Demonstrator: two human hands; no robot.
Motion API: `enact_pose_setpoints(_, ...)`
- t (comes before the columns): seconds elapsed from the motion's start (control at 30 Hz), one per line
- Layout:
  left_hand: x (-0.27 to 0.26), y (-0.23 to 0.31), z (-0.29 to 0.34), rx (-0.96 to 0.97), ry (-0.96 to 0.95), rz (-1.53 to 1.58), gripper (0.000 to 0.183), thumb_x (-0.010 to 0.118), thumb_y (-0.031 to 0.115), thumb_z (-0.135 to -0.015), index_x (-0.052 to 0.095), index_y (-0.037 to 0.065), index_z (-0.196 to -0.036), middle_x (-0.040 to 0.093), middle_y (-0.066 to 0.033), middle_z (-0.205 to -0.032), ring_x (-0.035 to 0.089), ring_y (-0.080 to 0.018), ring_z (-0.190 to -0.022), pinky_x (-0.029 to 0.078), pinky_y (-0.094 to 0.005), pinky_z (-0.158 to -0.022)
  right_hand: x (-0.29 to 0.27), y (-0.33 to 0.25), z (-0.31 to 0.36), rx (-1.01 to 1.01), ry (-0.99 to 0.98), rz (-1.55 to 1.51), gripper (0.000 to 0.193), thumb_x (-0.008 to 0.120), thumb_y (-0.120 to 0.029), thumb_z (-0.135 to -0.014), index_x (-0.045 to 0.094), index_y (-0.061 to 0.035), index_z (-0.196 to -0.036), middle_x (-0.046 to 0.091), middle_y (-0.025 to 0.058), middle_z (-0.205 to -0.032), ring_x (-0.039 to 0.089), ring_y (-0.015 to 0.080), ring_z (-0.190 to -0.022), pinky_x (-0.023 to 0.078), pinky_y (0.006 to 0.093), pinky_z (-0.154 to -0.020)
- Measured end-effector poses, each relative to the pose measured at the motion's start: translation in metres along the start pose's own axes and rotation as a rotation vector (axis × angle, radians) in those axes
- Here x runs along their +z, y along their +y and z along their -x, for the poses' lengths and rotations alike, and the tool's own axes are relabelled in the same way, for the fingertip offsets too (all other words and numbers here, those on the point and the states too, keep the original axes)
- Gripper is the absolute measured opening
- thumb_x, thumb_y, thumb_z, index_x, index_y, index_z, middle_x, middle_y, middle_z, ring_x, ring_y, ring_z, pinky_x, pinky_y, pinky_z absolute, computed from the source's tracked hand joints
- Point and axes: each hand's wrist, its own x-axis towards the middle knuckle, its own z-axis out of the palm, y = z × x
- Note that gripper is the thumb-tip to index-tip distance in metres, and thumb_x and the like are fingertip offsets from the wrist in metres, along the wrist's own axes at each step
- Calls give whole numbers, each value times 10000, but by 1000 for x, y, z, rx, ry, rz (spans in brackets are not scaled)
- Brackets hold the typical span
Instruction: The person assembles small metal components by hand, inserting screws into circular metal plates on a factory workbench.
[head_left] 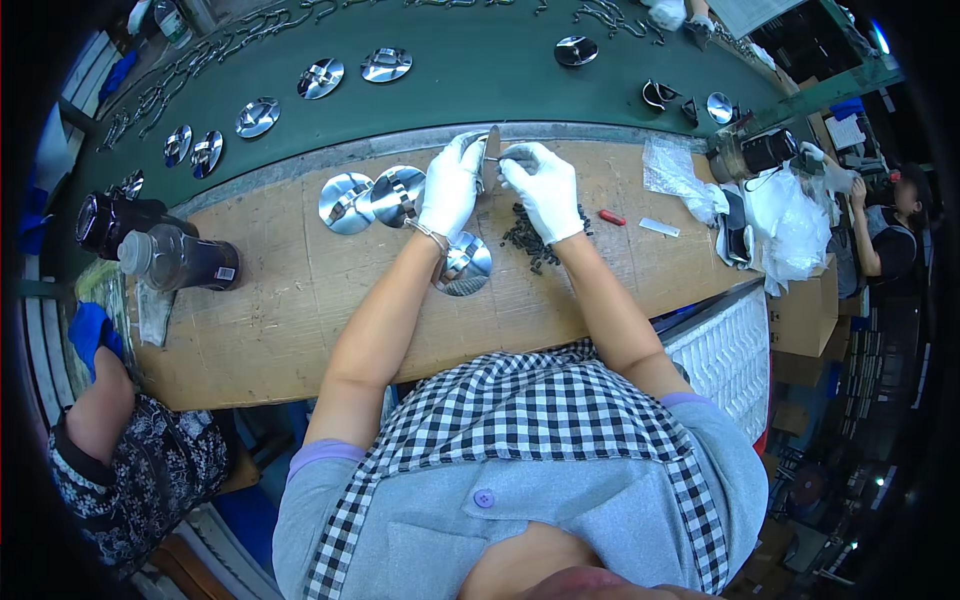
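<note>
Both my hands wear white gloves and meet at the far edge of a cardboard-covered bench [300,320]. My left hand [450,188] grips a shiny oval metal part [491,160] held on edge. My right hand [545,190] pinches a small dark piece against that part. A pile of small dark screws [528,238] lies just under my right hand. Three more shiny oval parts lie close by: two [346,203] [396,194] left of my left hand and one [466,265] under my left wrist.
A green conveyor belt [470,70] behind the bench carries several shiny oval parts [320,78] and bent metal clips. Two dark bottles [180,260] lie at left. Plastic bags [790,215] and a red-handled tool [611,217] sit at right. Other people sit at both sides.
</note>
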Motion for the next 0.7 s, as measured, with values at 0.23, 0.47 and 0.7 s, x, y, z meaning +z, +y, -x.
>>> enact_pose_setpoints(0.23,2,-2,-6,53,23,-53,327,471,225,-952,598,-6,-1147,654,-180,-1072,631,-302,-982,473,-353,-844,4,-9,-5,-45,-2,148,189,661,-94,-817,673,26,-962,682,73,-859,637,118,-745,514,250,-688)
enact_pose_setpoints(0.47,1,18,-2,-321,-117,600,279,400,147,-989,566,66,-1198,627,-47,-1072,621,-121,-914,527,-242,-794,-11,-22,-18,-101,45,-12,248,607,-164,-894,650,35,-1035,673,102,-878,629,141,-659,502,262,-597)
enact_pose_setpoints(0.7,-2,-3,-5,-194,35,476,277,441,177,-984,578,30,-1176,627,-44,-958,582,-90,-787,482,-226,-648,-10,-21,-28,333,-236,-51,318,651,-320,-863,656,-7,-920,614,65,-651,528,91,-479,396,220,-446)
